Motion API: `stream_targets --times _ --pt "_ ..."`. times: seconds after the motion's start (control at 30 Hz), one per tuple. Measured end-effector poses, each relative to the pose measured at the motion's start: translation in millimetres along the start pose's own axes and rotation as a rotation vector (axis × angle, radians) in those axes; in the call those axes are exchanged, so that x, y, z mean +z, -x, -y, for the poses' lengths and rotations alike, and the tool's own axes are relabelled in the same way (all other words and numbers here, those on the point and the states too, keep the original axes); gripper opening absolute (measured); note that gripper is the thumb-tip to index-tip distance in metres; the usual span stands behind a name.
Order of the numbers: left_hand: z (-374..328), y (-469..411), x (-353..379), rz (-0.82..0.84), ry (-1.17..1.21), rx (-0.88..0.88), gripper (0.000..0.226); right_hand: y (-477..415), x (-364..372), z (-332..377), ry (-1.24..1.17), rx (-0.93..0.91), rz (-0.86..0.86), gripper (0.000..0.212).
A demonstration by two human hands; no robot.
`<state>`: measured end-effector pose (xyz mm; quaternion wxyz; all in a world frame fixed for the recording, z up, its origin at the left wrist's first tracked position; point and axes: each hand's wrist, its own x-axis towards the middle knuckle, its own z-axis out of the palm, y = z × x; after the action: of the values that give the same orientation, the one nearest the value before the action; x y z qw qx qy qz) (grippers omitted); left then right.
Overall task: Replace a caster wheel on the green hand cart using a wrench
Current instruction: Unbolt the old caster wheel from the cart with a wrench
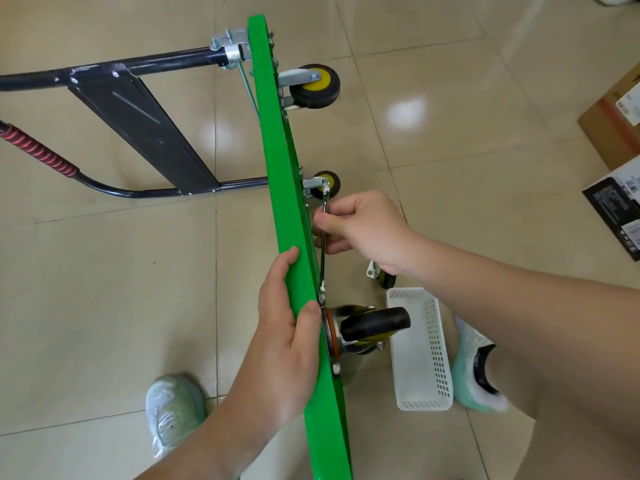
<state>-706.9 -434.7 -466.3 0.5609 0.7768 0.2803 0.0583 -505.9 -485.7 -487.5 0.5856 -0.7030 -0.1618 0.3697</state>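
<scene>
The green hand cart [277, 174] stands on its side edge on the tiled floor, wheels facing right. My left hand [287, 337] grips the deck's upper edge next to a black swivel caster wheel [374, 323] bolted near the close end. My right hand [363, 230] holds a silver wrench [324, 237] along the deck's underside; its lower end sits at a bolt by the caster's mounting plate. Two yellow-hubbed wheels [317, 85] [327, 183] sit further along. A loose caster [382, 277] lies on the floor below my right wrist, mostly hidden.
A white perforated plastic basket [420, 351] lies on the floor right of the caster. The cart's black folded handle [138, 119] with red grip [38, 150] extends left. Cardboard boxes [613, 133] stand at the right edge. My feet [173, 410] [476, 368] flank the cart.
</scene>
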Motion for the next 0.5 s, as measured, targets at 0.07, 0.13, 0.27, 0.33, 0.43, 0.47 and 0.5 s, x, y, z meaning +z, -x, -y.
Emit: stream_targets --times 0.07,0.13,0.27,0.33,0.43,0.47,0.5 --pt "1.4 0.4 -1.3 0.007 -0.012 0.002 0.054 -4.8 2.2 -2.7 0.020 0.044 0.032 0.007" --pt "1.2 1.1 -2.9 0.021 -0.029 0.000 0.060 -10.5 3.6 -3.9 0.030 0.089 0.044 0.014" --pt "-0.1 1.2 -3.8 0.034 -0.033 -0.009 0.060 -17.4 4.9 -5.1 0.011 0.243 0.100 0.030" --pt "-0.2 1.2 -4.0 0.033 -0.030 -0.008 0.058 -17.3 6.8 -7.9 0.022 0.294 0.139 0.031" --pt "0.2 0.5 -4.1 0.027 -0.038 -0.001 0.060 -17.0 10.2 -10.4 0.045 0.286 0.146 0.030" --pt "0.4 0.3 -3.9 0.025 -0.037 -0.002 0.060 -17.1 11.0 -10.2 0.055 0.273 0.144 0.029" --pt "0.4 0.3 -3.6 0.025 -0.034 -0.006 0.058 -17.1 11.3 -10.0 0.064 0.264 0.141 0.028"
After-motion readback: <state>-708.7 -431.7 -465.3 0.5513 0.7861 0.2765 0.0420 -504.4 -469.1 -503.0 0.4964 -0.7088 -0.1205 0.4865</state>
